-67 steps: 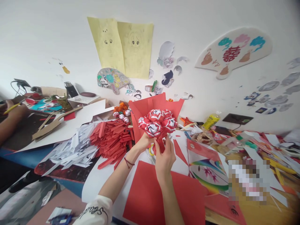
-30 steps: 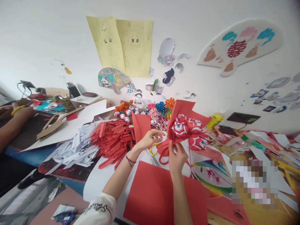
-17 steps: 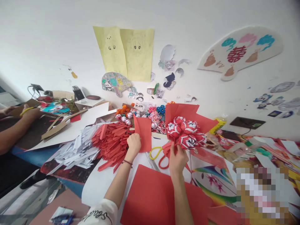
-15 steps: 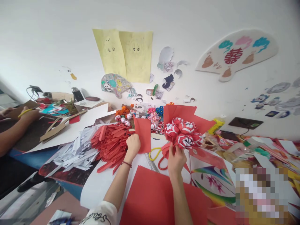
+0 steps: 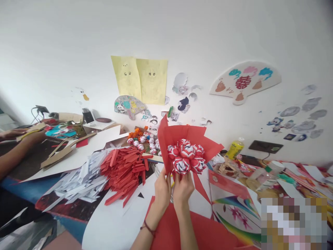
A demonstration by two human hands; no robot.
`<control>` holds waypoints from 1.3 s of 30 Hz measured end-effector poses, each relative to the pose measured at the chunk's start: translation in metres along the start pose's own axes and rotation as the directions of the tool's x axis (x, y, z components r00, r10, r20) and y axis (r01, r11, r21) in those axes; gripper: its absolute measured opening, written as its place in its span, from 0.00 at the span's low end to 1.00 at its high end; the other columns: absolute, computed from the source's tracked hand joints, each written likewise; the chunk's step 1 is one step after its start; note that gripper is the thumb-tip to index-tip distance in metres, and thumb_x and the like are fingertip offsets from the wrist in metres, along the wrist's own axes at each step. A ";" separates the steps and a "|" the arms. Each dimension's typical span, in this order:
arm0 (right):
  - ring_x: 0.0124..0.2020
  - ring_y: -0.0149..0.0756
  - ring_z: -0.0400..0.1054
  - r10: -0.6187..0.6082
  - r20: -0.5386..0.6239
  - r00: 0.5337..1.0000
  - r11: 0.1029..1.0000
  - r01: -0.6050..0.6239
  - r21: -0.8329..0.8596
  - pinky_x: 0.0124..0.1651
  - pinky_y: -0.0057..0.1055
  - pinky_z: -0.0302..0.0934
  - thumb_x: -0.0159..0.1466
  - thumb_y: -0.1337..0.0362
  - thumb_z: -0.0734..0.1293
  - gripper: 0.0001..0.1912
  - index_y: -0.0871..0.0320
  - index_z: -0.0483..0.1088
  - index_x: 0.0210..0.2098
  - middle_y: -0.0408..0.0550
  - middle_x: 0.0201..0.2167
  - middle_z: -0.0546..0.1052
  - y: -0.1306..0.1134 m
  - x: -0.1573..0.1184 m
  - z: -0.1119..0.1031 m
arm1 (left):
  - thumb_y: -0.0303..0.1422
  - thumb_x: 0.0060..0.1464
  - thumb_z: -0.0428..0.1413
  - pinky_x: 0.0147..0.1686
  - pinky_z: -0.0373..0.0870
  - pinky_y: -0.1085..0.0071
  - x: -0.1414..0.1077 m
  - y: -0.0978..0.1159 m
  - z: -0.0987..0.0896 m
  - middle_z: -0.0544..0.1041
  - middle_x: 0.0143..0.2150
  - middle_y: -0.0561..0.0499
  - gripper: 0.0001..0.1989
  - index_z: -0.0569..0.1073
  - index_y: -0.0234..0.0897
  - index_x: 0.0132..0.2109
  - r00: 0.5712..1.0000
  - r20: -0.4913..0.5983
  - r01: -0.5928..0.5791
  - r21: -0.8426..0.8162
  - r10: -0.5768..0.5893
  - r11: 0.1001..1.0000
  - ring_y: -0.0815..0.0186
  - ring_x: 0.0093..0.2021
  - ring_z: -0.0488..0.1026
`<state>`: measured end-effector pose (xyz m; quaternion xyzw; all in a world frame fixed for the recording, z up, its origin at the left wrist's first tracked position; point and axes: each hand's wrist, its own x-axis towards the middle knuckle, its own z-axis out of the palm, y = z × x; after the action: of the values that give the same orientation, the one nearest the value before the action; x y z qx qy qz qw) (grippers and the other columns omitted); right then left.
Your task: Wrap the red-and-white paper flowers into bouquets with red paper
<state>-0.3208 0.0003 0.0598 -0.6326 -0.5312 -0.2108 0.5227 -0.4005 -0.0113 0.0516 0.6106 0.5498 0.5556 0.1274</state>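
Note:
A bouquet of red and white paper flowers [image 5: 186, 150] stands upright in front of me, backed by red wrapping paper [image 5: 194, 132]. My right hand [image 5: 183, 190] grips its base from below, fingers closed around the lower end. On the bouquet's left side, my left hand [image 5: 162, 189] pinches the lower edge of a red paper sheet [image 5: 162, 144], which stands against the flowers. The two hands are close together. Below them lies a large red sheet [image 5: 179, 225]. The stems are hidden by my hands.
Left of my hands are piles of folded red paper strips [image 5: 123, 170] and white paper strips [image 5: 80, 180]. More paper flowers [image 5: 142, 139] stand by the wall. At right are a yellow bottle [image 5: 235, 148] and clutter. A co-worker's arm [image 5: 22, 149] is at far left, near yellow-handled scissors.
My left hand has brought the red sheet rightward from beside the strip pile to the bouquet's left side. The bouquet in my right hand has shifted left and now faces more toward me.

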 end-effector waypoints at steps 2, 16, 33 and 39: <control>0.29 0.39 0.70 -0.017 -0.027 0.999 1.000 0.017 -0.013 0.30 0.29 0.59 0.67 0.62 0.58 0.14 0.65 0.71 0.41 0.56 0.31 0.76 -0.001 -0.005 -0.001 | 0.35 0.63 0.44 0.42 0.68 0.67 -0.003 0.001 0.002 0.75 0.47 0.42 0.15 0.65 0.35 0.53 0.994 0.103 0.064 -0.225 -0.042 0.972 0.61 0.43 0.74; 0.24 0.40 0.66 -0.078 -0.061 0.995 0.996 0.076 -0.040 0.27 0.32 0.57 0.63 0.67 0.57 0.13 0.62 0.73 0.30 0.53 0.20 0.71 0.007 -0.016 -0.007 | 0.45 0.42 0.63 0.53 0.66 0.56 0.008 -0.028 -0.012 0.73 0.54 0.39 0.32 0.69 0.35 0.53 0.930 0.359 0.323 -0.704 -0.076 0.633 0.51 0.54 0.70; 0.29 0.37 0.69 -0.108 0.284 0.953 0.966 0.168 -0.197 0.30 0.28 0.56 0.59 0.74 0.60 0.08 0.62 0.69 0.36 0.50 0.31 0.73 -0.003 0.027 -0.011 | 0.33 0.51 0.57 0.43 0.68 0.66 0.071 0.011 -0.022 0.77 0.41 0.46 0.10 0.72 0.34 0.40 0.900 0.395 -0.099 -0.231 0.186 0.968 0.61 0.40 0.72; 0.30 0.38 0.69 -0.117 0.254 0.960 0.967 0.168 -0.192 0.29 0.29 0.55 0.58 0.74 0.61 0.08 0.63 0.69 0.36 0.51 0.30 0.73 -0.001 0.029 -0.003 | 0.32 0.52 0.56 0.42 0.67 0.67 0.073 0.009 -0.022 0.75 0.44 0.44 0.10 0.70 0.33 0.41 0.903 0.361 -0.150 -0.240 0.232 0.959 0.61 0.41 0.72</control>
<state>-0.3109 0.0101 0.0851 -0.6652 -0.6097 -0.2251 0.3676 -0.4297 0.0345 0.1053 0.7424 0.3905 0.4885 0.2403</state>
